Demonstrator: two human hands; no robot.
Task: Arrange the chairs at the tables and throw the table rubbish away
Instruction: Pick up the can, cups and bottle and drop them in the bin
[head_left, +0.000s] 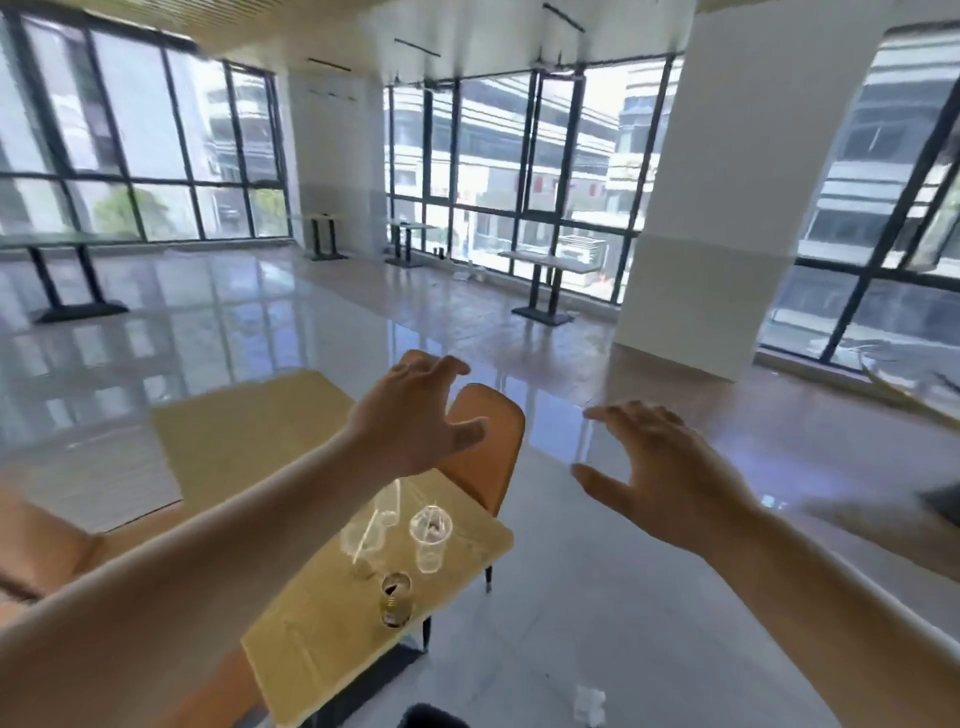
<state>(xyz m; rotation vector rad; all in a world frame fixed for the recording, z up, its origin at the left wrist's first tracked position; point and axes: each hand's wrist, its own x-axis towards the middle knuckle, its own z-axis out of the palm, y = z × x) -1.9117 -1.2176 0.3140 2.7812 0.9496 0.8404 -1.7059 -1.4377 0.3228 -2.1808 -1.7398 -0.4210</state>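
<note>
- A yellow table (322, 613) fills the lower left of the frame.
- The left hand (415, 415) is spread wide in the middle, holding nothing, above an orange chair (493, 447).
- Two clear cups (430, 535) and a can (395, 600) stand on the table below it.
- The right hand (660, 473) is spread wide too, holding nothing, over the floor.

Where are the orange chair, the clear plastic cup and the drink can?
Orange chair (493, 441), head view, on its backrest.
Clear plastic cup (430, 535), head view, on its wall.
Drink can (396, 600), head view, on its side.
</note>
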